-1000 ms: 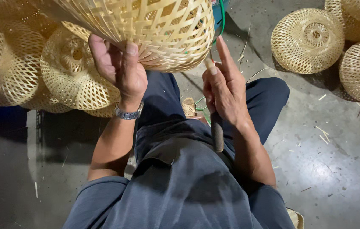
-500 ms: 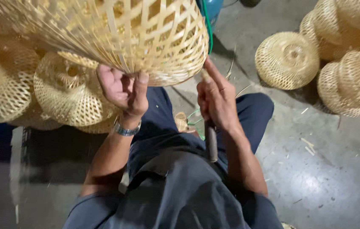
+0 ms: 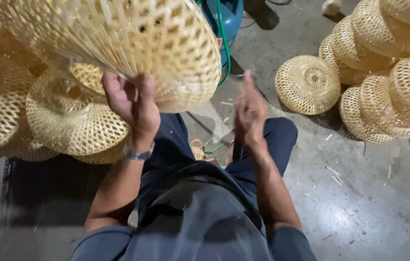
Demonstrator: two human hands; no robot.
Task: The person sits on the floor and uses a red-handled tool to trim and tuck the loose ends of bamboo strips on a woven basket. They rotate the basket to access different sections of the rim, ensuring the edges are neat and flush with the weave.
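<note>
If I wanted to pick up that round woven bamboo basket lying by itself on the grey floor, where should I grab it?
Probably from above, with both hands cupping its curved sides. The round woven bamboo basket lies on the grey concrete floor showing only a smooth dome, with no handle or rim in view. Its near side is open floor; more stacked bamboo baskets crowd the far right.

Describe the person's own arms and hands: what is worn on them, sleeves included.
Both forearms are bare. The left hand has a silver metal-link wristwatch at the wrist. The right hand, somewhat blurred, shows no watch or ring that I can make out. Short grey-blue sleeves end near the elbows. No gloves.
</note>
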